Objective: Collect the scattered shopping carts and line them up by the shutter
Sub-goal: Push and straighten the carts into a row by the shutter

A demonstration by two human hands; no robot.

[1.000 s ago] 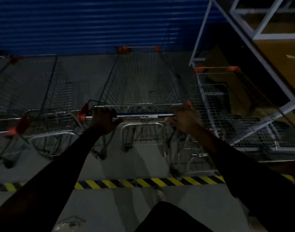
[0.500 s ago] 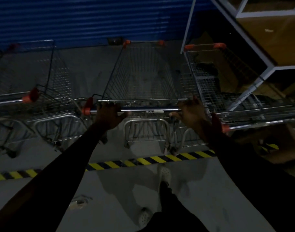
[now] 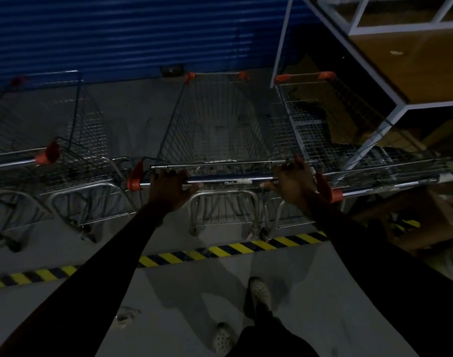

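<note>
Dim concrete floor (image 3: 323, 292) runs to a blue shutter (image 3: 132, 34). I have left hand (image 3: 168, 188) and right hand (image 3: 291, 182) both curled round the handle (image 3: 220, 179) of a wire cart (image 3: 228, 130), nose near the shutter, between left cart (image 3: 53, 130) and right cart (image 3: 323, 130). I judge it nearly in line; next, square it with the right cart and let go. Orange corner caps, empty basket.

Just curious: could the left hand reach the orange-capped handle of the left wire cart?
Probably, after letting go: the left hand grips the middle wire cart's blue handle bar; nothing blocks the orange-capped handle.
</note>
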